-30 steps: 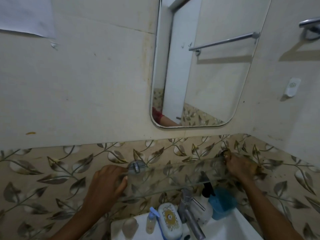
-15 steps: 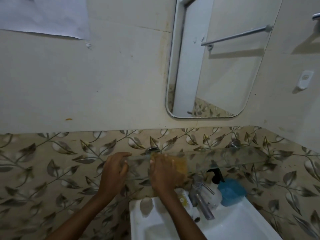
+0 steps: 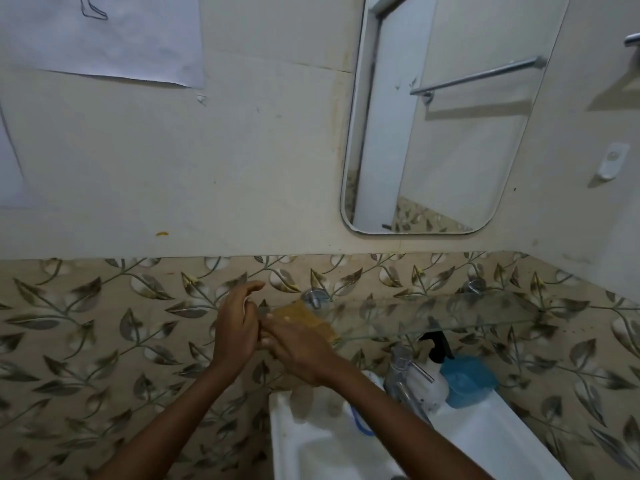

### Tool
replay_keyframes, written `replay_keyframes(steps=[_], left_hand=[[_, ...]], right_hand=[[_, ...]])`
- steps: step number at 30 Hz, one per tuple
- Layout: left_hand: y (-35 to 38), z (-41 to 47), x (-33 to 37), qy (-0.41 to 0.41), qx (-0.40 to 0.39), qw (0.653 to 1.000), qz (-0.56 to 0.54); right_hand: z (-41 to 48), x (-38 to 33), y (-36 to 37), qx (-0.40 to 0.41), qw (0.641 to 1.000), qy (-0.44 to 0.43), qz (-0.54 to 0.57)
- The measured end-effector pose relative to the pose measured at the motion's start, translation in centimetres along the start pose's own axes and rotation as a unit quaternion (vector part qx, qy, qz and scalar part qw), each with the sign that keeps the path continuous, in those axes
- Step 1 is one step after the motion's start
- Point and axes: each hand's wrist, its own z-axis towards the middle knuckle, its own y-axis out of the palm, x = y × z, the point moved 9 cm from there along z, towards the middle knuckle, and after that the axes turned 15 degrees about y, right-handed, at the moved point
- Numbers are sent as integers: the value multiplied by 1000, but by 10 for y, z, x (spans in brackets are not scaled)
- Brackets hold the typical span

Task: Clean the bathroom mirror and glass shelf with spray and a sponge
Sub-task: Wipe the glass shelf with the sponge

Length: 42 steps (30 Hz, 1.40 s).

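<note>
A clear glass shelf (image 3: 450, 313) runs along the leaf-patterned tiles on two metal brackets. My right hand (image 3: 294, 344) presses a yellow sponge (image 3: 304, 318) onto the shelf's left end, beside the left bracket (image 3: 315, 297). My left hand (image 3: 237, 323) is at the shelf's left edge, fingers curled around it, touching my right hand. The mirror (image 3: 440, 126) hangs above on the pale wall and reflects a door and a towel rail. A white spray bottle with a black trigger (image 3: 433, 368) stands on the sink under the shelf.
A white sink (image 3: 311, 452) with a chrome tap (image 3: 401, 375) sits below. A blue container (image 3: 467, 381) stands by the spray bottle. Paper sheets (image 3: 104, 36) are taped on the wall at upper left. A white wall hook (image 3: 613, 164) is at right.
My right hand has slid the sponge from the shelf's right end to its left end. My left hand stayed at the left edge. The view has shifted left.
</note>
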Motion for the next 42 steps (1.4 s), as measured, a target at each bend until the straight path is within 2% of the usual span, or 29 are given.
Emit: replay_keyframes(steps=[3, 6, 9, 11, 13, 16, 18, 20, 22, 26, 28, 31, 33, 35, 38, 40, 42], left_hand=[[-7, 0, -5, -9, 1, 1000, 1], [-7, 5, -4, -19, 9, 1000, -1], [10, 15, 7, -10, 3, 1000, -14], [30, 19, 13, 0, -25, 1000, -12], [49, 19, 13, 8, -64, 998, 15], [61, 15, 5, 14, -95, 993, 65], [60, 14, 2, 17, -83, 994, 75], [60, 14, 3, 22, -74, 994, 76], [63, 14, 0, 28, -77, 993, 81], [67, 13, -9, 32, -83, 992, 86], [65, 13, -5, 39, -83, 992, 87], [67, 12, 0, 34, -94, 990, 98], [67, 12, 2, 34, -94, 990, 101], [67, 11, 3, 43, -104, 988, 109], [68, 10, 1, 43, -106, 987, 114], [67, 11, -2, 37, -96, 989, 105], [67, 11, -3, 38, -89, 990, 99]], right_hand=[[-1, 52, -23, -4, 997, 82, -10], [21, 53, -27, 36, 990, 130, -29], [20, 32, -10, 41, 995, 86, -38], [-1, 35, -13, 13, 999, 47, -15], [-20, 56, -30, -15, 999, 42, 5], [-33, 104, -58, 8, 994, 107, 12], [-19, 127, -69, 52, 983, 179, -3], [-1, 126, -66, 82, 973, 215, -28], [6, 109, -56, 95, 976, 191, -40], [-28, 101, -55, 25, 996, 86, -1], [-41, 130, -70, 13, 995, 97, 20], [-27, 185, -93, 40, 978, 205, 0], [-8, 187, -95, 65, 970, 233, -32], [2, 166, -84, 77, 973, 213, -51], [-20, 143, -65, 22, 988, 143, -45], [-42, 156, -75, -4, 993, 114, -25], [-53, 190, -100, 13, 990, 138, -10]])
